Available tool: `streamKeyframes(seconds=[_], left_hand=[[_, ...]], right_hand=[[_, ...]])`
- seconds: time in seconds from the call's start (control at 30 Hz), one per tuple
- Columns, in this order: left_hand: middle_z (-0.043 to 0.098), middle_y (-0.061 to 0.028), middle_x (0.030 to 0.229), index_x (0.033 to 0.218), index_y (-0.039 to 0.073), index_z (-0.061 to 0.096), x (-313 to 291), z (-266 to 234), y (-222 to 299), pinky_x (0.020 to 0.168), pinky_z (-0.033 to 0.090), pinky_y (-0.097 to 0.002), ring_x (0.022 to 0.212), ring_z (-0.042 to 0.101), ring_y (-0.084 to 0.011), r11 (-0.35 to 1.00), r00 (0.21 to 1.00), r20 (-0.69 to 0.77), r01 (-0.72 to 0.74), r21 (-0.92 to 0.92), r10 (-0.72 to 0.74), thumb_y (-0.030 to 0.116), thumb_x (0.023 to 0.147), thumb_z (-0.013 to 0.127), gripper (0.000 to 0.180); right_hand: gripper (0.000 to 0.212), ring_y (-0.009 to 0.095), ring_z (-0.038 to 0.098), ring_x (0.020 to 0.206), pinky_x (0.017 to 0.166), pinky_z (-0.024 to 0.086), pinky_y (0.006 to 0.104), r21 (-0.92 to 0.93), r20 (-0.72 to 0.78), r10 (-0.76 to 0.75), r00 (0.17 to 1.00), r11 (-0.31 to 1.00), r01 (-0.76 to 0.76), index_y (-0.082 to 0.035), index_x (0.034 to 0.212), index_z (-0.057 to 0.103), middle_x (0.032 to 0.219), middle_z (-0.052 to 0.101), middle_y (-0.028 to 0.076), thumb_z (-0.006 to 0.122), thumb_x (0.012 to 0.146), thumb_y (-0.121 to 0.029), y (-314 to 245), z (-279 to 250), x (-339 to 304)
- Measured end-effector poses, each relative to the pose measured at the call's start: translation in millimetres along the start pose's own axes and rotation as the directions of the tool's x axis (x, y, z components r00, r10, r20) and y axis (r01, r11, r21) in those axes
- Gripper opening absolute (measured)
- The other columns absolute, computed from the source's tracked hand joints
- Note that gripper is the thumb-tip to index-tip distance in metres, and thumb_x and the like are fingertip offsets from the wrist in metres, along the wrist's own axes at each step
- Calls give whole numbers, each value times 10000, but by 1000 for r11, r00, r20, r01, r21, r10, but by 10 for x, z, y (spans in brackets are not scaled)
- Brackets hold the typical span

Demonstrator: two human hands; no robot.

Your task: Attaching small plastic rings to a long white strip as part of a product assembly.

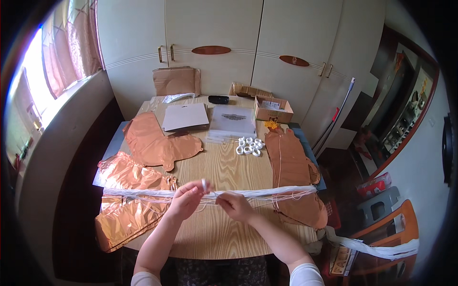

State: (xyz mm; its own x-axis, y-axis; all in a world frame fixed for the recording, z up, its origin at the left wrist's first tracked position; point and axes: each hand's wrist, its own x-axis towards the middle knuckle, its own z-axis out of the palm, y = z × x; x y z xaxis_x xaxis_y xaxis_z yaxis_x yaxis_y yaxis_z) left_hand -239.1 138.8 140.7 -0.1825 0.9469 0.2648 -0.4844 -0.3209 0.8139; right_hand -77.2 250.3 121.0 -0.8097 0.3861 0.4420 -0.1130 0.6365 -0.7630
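Across the near half of the wood-grain table (222,240), we record a long bundle of white threads (267,191) running left to right, its loose strands fanning out at the right end. Our left hand (185,198) is raised at the bundle, left of the table's middle, with thumb and fingers pinching a small white ring (204,186) near the fingertips. Our right hand (236,205) is just beside it on the right, thumb and forefinger drawn close together at the threads; we cannot tell whether a strand is pinched between them.

Farther off, right of the middle, we see a cluster of white rings (248,149) on the bare wood. Flat copper-coloured foil shapes lie on both sides: one foil piece (160,143) far left, a crinkled foil pile (131,178) near left, partly under the threads, and a long foil piece (291,162) at right, also crossed by them. Toward the far edge we note a stack of pale sheets (185,117), a stack of clear sleeves (233,120) to its right, and an open cardboard box (274,114) farther right.
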Motion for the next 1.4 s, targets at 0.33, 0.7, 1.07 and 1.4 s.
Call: streamKeyframes(seconds=[0.33, 0.7, 1.07, 1.4], left_hand=[[639, -85, 873, 917, -43, 596, 7, -208, -27, 720, 442, -286, 794, 583, -145, 980, 988, 81, 142, -142, -132, 165, 893, 499, 231], [629, -49, 918, 928, -23, 564, 15, 153, 80, 882, 366, -357, 931, 565, -206, 1000, 993, -118, 23, -1, -23, 97, 853, 545, 143], [582, -124, 1081, 1096, -31, 546, 0, -26, -33, 865, 424, -301, 1027, 542, -196, 997, 984, 178, 10, -81, 5, 119, 877, 530, 266], [623, -98, 1017, 1087, -34, 546, 90, -209, -59, 898, 413, -284, 978, 571, -153, 993, 979, -201, 49, 106, -26, 42, 862, 549, 238]], right_hand=[[58, 200, 568, 640, 594, 443, 296, -60, -41, 63, 997, 996, -65, -28, 829, 578, 754, 592, 91, 535, 841, -65, 107, 35, -3], [56, 141, 548, 660, 614, 438, 268, 43, -3, 44, 999, 998, -44, -23, 843, 584, 760, 595, 66, 535, 823, -42, 53, -23, -8], [99, 248, 593, 675, 599, 456, 324, -49, -24, 32, 999, 998, -34, -42, 872, 614, 759, 603, 99, 563, 823, -111, 44, 30, -29], [303, 247, 533, 968, 856, 404, 396, -465, 270, -138, 953, 848, 255, -98, 974, 634, 993, 583, 73, 562, 680, -106, -62, -112, 13]])
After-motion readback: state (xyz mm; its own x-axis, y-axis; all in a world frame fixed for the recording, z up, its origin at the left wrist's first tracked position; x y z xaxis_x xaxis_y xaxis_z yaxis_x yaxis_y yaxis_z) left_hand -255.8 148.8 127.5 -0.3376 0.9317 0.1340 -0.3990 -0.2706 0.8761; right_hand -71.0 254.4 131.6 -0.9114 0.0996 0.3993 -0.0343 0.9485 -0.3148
